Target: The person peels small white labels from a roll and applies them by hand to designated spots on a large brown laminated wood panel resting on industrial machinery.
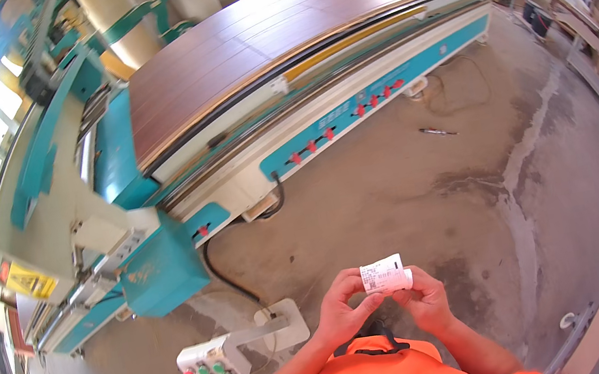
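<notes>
A small white printed label (385,274), curled at its right end, is held up in front of my orange shirt. My left hand (345,309) pinches its left side between thumb and fingers. At its lower right, my right hand (425,297) grips the rolled edge. Both hands are close together above the floor, apart from the machine. The print on the label is too small to make out well.
A long white and teal machine (371,90) with red valves carries a brown wood-patterned panel (250,43). A control box (213,362) with red and green buttons stands to my left on a post. A dark cable (227,276) runs down to the concrete floor (366,199).
</notes>
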